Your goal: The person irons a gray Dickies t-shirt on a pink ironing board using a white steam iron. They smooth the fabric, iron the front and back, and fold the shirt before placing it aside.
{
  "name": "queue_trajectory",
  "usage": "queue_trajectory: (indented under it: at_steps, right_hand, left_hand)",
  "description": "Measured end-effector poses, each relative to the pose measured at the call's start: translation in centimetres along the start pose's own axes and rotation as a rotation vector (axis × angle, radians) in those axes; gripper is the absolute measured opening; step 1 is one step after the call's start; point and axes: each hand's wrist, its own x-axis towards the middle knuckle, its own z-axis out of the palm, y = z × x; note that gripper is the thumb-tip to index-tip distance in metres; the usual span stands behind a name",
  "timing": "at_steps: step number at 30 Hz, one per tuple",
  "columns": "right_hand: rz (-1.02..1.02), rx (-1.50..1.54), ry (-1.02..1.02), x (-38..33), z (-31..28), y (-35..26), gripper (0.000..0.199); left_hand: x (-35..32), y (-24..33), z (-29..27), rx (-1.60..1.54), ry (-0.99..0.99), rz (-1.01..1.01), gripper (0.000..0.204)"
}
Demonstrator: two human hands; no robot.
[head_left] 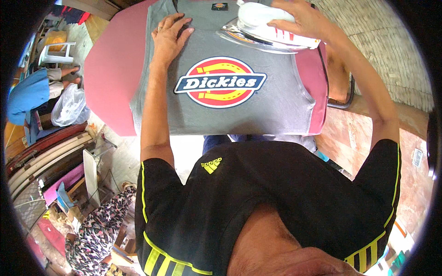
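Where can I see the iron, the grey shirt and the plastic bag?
Iron (257, 19): head view, on its white upper body.
Grey shirt (220, 83): head view, on its printed emblem.
Plastic bag (69, 108): head view, on its crinkled middle.

bright light overall; the iron (264, 36) gleams, a soft shadow dims the grey shirt (221, 49) near its hem, the pale floor (126, 156) washes out, straight lines bend toward black corners.

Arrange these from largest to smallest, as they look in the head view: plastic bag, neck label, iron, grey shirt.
1. Grey shirt
2. Iron, partly covered by the right hand
3. Plastic bag
4. Neck label
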Motion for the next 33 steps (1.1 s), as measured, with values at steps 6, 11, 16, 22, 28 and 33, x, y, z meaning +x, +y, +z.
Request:
queue_trajectory:
  at_steps: [6, 11, 16, 22, 28, 33]
  right_hand:
    - [0.105, -0.158, -0.019, -2.5, 2.7, 1.5, 0.037]
    - [0.187, -0.243, -0.031, 1.7, 4.8, -1.7, 0.042]
    - [0.117, -0.132, 0.039, 4.7, 5.7, -3.0, 0.041]
    - [0.093, -0.146, 0.045, 6.3, 6.3, -3.4, 0.039]
    - [0.094, -0.187, 0.121, 6.8, 7.4, -3.7, 0.040]
    - [0.122, -0.201, 0.072, 9.6, 8.4, -4.3, 0.038]
  left_hand:
    - [0.0, -0.7, 0.6, 0.036, 0.012, 0.003, 0.032]
    - [0.7, 2.2, -2.0, -0.170, 0.008, -0.080, 0.027]
    - [1.1, 1.1, -2.1, -0.162, -0.037, -0.040, 0.024]
    - [6.3, -4.4, -2.6, 0.050, 0.027, 0.010, 0.037]
    - [10.8, -10.8, -1.0, 0.006, -0.215, 0.116, 0.027]
    - [12.4, -12.8, -1.3, -0.415, -0.301, 0.048, 0.018]
